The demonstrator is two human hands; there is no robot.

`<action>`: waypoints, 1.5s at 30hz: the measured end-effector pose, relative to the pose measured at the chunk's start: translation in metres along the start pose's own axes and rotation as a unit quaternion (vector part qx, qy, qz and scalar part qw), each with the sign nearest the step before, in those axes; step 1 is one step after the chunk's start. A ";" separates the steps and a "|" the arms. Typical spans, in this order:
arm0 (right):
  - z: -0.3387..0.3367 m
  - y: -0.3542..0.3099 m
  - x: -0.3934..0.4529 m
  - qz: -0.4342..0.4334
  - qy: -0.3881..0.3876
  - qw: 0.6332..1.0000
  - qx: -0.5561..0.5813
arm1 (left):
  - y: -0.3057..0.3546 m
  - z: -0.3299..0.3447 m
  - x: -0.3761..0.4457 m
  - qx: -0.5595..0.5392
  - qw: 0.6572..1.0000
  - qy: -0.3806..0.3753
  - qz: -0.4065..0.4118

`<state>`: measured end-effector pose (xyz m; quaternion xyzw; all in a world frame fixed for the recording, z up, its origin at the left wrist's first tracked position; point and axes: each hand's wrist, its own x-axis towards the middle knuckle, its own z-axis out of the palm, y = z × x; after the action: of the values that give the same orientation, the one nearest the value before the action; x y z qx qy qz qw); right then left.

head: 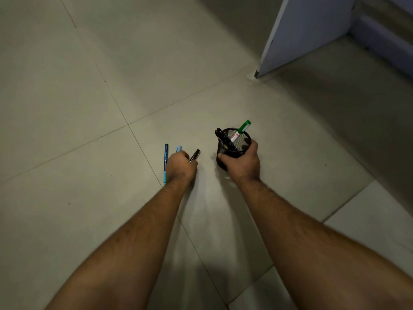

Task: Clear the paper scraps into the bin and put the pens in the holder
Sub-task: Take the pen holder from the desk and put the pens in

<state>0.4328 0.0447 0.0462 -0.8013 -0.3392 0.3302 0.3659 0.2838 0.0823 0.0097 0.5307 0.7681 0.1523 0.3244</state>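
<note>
Right hand (pixel 242 163): wrapped around the black mesh holder (pixel 232 143), which sits on the tiled floor (pixel 89 86) near a tile seam.
Holder contents: a green-capped marker (pixel 242 128) leaning out toward the far side, plus dark pens (pixel 223 138) (count unclear).
Left hand (pixel 181 165): curled over two pens on the floor, a light blue pen (pixel 179 149) and a dark pen (pixel 195 155); whether it grips them, I cannot tell.
Teal pen (pixel 165 163): lies loose just left of that hand.
Far right: a pale cabinet panel (pixel 301 34).

The pen holder (pixel 232 145) is black wire mesh, like metal. The green marker (pixel 242 128) looks like smooth, shiny plastic. The floor (pixel 89 86) is smooth, pale tile.
</note>
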 end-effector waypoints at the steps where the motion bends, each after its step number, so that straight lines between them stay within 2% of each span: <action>1: 0.001 0.001 0.000 -0.004 -0.003 1.000 -0.001 | -0.004 0.003 -0.001 0.035 0.999 -0.009 0.018; 5: 0.004 0.005 -0.003 -0.010 -0.018 1.000 -0.008 | -0.005 0.007 -0.005 0.112 0.992 -0.008 0.052; 7: 0.005 0.006 -0.003 -0.011 -0.021 1.000 -0.014 | -0.003 0.004 -0.004 0.091 0.995 -0.004 0.039; 10: 0.009 0.008 -0.001 -0.006 -0.016 0.999 -0.027 | 0.004 -0.009 0.005 -0.095 0.994 0.036 -0.028; 14: 0.014 0.007 0.006 -0.009 0.017 0.998 -0.057 | 0.030 -0.032 0.010 -0.336 0.939 0.042 -0.064; 19: 0.019 0.004 0.009 0.001 0.031 0.998 -0.062 | 0.067 -0.051 0.001 -0.520 0.854 0.007 -0.035; 21: 0.022 0.003 0.008 -0.003 0.028 0.998 -0.059 | 0.074 -0.046 -0.002 -0.535 0.844 -0.026 -0.030; 23: 0.026 0.002 0.007 -0.005 0.027 0.998 -0.050 | 0.075 -0.035 -0.008 -0.492 0.869 -0.055 -0.017; 26: 0.027 0.001 0.008 -0.006 0.031 0.999 -0.041 | 0.067 -0.014 -0.015 -0.353 0.932 -0.075 0.021; 27: 0.027 0.001 0.009 -0.005 0.031 0.999 -0.039 | 0.063 -0.010 -0.017 -0.321 0.943 -0.078 0.037; 29: 0.027 0.002 0.010 0.001 0.030 0.999 -0.031 | 0.060 -0.009 -0.018 -0.320 0.942 -0.069 0.069; 33: 0.026 0.000 0.007 -0.005 0.019 1.000 -0.011 | 0.039 -0.017 -0.006 -0.329 0.942 0.041 0.048; 35: 0.027 -0.003 0.003 -0.018 0.003 1.000 0.000 | 0.014 -0.019 0.004 -0.232 0.970 0.069 0.028; 37: 0.028 -0.004 -0.001 -0.025 -0.017 1.000 0.007 | -0.014 -0.015 0.012 -0.031 0.997 0.040 0.051; 39: 0.029 -0.003 -0.004 -0.025 -0.033 0.999 0.012 | -0.032 -0.009 0.017 0.132 0.987 0.012 0.086; 41: 0.031 -0.001 -0.006 -0.025 -0.042 0.999 0.014 | -0.035 -0.006 0.020 0.180 0.980 0.017 0.088; 45: 0.031 -0.001 -0.009 -0.023 -0.052 0.998 0.012 | -0.027 -0.004 0.021 0.184 0.982 0.016 0.044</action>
<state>0.4034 0.0499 0.0337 -0.7705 -0.3723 0.3672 0.3644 0.2574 0.0917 -0.0100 0.6123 0.7640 0.0309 0.2012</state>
